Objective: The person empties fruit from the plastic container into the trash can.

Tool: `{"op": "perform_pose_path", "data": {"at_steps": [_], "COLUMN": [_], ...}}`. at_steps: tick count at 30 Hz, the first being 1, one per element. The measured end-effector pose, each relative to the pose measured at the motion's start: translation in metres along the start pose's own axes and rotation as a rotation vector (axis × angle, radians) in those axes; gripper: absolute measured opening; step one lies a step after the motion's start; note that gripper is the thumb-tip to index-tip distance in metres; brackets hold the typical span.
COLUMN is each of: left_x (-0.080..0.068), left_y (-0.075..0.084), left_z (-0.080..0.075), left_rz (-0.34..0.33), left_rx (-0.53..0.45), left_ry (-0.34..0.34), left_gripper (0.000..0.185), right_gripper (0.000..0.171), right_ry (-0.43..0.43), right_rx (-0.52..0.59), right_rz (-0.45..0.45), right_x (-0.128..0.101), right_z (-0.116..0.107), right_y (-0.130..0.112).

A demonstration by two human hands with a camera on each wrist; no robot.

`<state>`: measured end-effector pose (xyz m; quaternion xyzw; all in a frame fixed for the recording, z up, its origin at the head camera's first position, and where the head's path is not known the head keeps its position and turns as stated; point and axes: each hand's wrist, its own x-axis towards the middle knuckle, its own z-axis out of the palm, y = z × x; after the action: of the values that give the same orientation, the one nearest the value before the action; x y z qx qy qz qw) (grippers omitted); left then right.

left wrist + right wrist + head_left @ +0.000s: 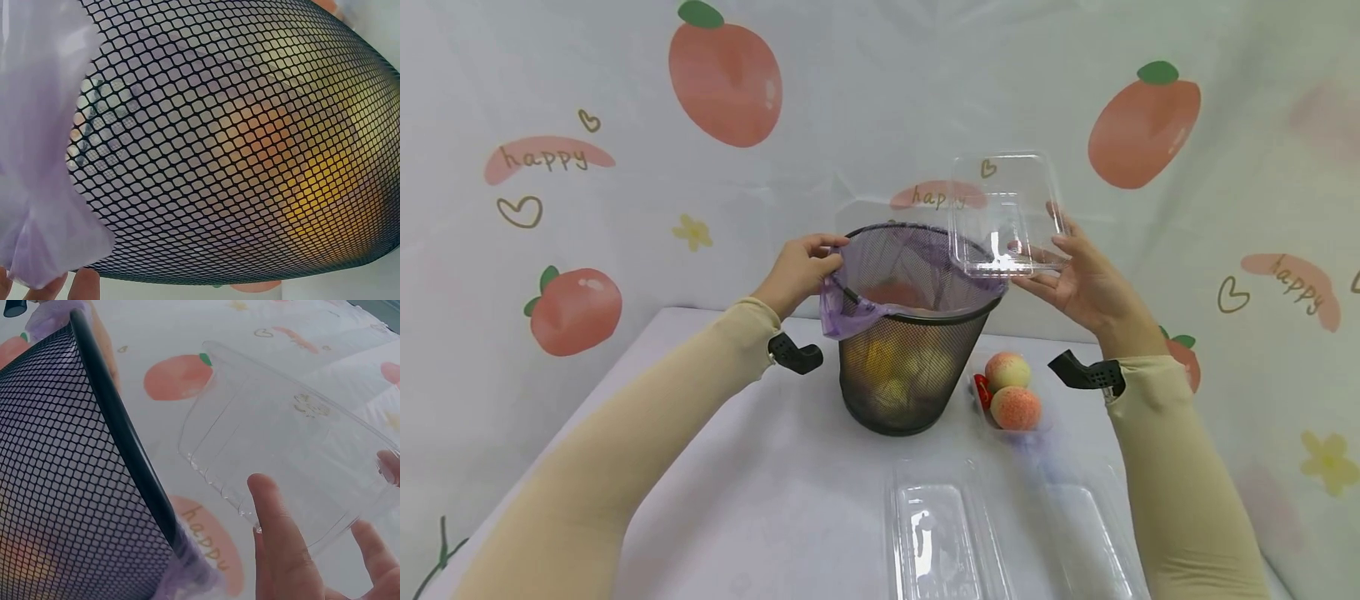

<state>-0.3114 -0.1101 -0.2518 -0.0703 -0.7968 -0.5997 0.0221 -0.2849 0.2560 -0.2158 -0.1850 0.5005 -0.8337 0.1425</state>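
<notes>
A black mesh wastebasket (891, 379) lined with a purple plastic bag (850, 318) stands on the table, with yellow and reddish things showing through its mesh. At the rim's left side my left hand (799, 271) pinches the folded-over bag; its fingertips (84, 286) show below the bag in the left wrist view. My right hand (1093, 287) holds a clear plastic container (1000, 212) by its right side, tilted up above the basket's right rim. In the right wrist view, the thumb and fingers lie around the container's (300, 444) near edge.
Right of the basket, two peach-like fruits (1017, 408) and a small red item (982, 390) sit in a clear tray. Two more clear containers lie nearer the front, one in the middle (936, 533) and one at the right (1086, 533). A fruit-printed curtain (850, 100) hangs behind.
</notes>
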Motion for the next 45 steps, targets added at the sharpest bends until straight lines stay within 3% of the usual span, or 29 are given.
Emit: {"op": "perform_pose_path", "data": {"at_steps": [8,14,18,29,39,45], "left_x": [-0.001,-0.002,-0.003,-0.002,-0.002,-0.002], "left_y": [0.0,0.001,0.002,0.001,0.001,0.001], "left_z": [0.0,-0.001,0.0,-0.001,-0.001,-0.002], "left_rz": [0.002,0.004,0.005,0.003,0.012,0.006], "left_rx": [-0.004,0.002,0.003,0.009,0.008,0.001], "left_ry": [-0.004,-0.003,-0.005,-0.005,-0.007,-0.013], "left_gripper": [0.043,0.043,0.043,0.043,0.043,0.043], "right_gripper": [0.055,0.05,0.049,0.047,0.04,0.044], "right_ry": [-0.012,-0.055,-0.065,-0.035,0.05,0.01], "right_rx": [0.101,0.304,0.382,0.329,0.347,0.346], "right_rz": [-0.04,-0.023,-0.005,-0.004,0.088,0.162], "right_x": [-0.018,-0.033,-0.047,-0.08,-0.11,-0.133], "right_z": [-0.019,-0.04,-0.053,-0.094,-0.16,-0.196], "right_y": [-0.007,-0.013,-0.016,-0.013,0.004,0.023]}}
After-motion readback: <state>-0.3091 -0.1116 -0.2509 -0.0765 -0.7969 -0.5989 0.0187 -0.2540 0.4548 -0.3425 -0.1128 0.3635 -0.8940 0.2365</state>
